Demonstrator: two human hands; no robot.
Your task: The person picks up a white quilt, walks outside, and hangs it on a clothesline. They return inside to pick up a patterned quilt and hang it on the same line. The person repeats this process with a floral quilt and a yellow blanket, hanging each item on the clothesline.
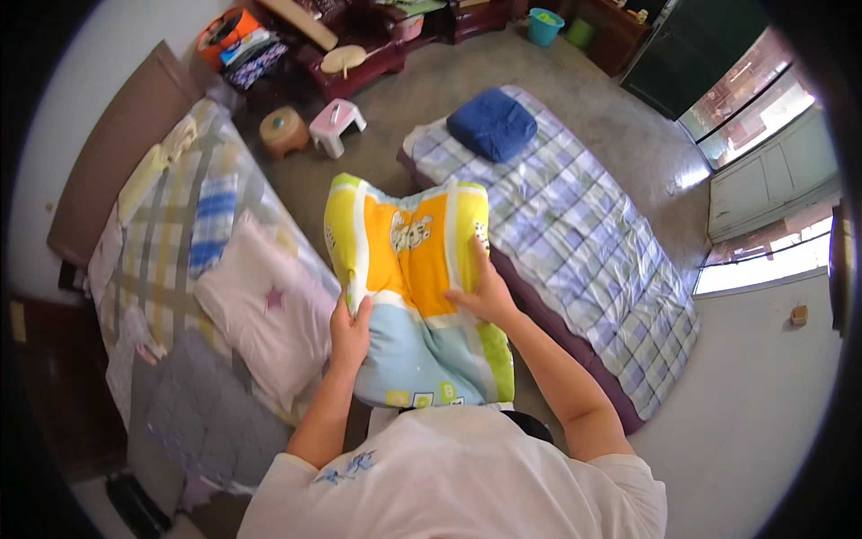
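Colourful pillow (409, 287) gripped by left hand (350, 331), right hand (485, 292) seemingly pressing.

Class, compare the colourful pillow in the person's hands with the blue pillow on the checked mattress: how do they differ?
The colourful pillow has yellow, orange, green and pale blue panels; the blue pillow is plain dark blue. The colourful pillow is held up by the left hand and right hand; the blue pillow lies untouched on the checked mattress. Both look soft and stuffed.

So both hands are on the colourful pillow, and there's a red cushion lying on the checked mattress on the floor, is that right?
Not quite. The cushion on the checked mattress is blue, not red, as the head view shows. The rest holds: the left hand and right hand are both on the colourful pillow.
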